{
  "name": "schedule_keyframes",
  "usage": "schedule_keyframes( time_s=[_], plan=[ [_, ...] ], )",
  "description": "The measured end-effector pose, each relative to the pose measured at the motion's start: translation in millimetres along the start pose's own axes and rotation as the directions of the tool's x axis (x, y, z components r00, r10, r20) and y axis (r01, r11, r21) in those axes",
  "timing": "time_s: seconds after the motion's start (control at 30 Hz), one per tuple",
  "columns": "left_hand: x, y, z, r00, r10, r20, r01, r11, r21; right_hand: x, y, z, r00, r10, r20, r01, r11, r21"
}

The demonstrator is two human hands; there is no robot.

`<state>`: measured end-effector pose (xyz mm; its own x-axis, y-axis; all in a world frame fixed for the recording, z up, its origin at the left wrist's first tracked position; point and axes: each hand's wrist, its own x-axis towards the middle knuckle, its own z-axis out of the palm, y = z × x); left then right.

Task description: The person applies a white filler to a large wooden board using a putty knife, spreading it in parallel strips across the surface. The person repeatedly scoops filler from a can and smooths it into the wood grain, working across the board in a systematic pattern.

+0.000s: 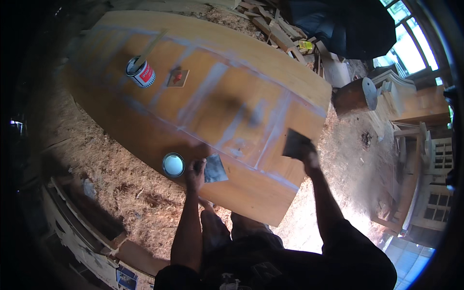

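Note:
A large wooden panel (270, 198) lies in front of me, with pale grey filler streaks across its seams. Near its front edge my left hand (195, 176) is closed on a thin, square grey scraper blade (215, 169), which is held over the wood. At the right end my right hand (311, 157) grips a darker square scraper blade (295, 143). Just left of my left hand sits a round lid-like disc (173, 165), pale inside its metal rim. Farther off stand an open can (141, 73) with a red label and a wooden stick (153, 46), and a small square board (178, 78) bearing a red lump.
Wood shavings (121, 164) cover the floor around the panel. Scrap wood (280, 34) is piled behind it, beside a black covering (343, 24). A cylindrical wooden block (355, 96) lies at the right. Wooden frames (408, 179) stand farther right, and a bench-like wooden structure (79, 227) at lower left.

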<state>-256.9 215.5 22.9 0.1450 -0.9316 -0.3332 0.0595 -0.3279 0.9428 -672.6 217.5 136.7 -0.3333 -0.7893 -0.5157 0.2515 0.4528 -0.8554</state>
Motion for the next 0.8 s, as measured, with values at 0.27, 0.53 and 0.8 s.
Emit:
schedule_keyframes(
  time_s=[0.27, 0.53, 0.8],
  plan=[
    [3.7, 12.1, 17.5, 0.971, 0.186, -0.15, -0.154, 0.967, 0.204, 45.6, -71.4, -3.0, 0.946, -0.119, 0.303, 0.063, 0.98, 0.186],
    [18.9, 24.4, 15.7, 0.927, 0.368, -0.074, -0.218, 0.689, 0.692, 92.9, -173.8, 54.0, 0.86, -0.253, 0.443, 0.231, 0.967, 0.106],
    [26.1, 9.9, 13.6, 0.928, 0.369, -0.061, -0.174, 0.57, 0.803, 145.9, -117.3, 73.3, 0.717, -0.271, 0.643, 0.629, -0.146, -0.763]
  ],
)
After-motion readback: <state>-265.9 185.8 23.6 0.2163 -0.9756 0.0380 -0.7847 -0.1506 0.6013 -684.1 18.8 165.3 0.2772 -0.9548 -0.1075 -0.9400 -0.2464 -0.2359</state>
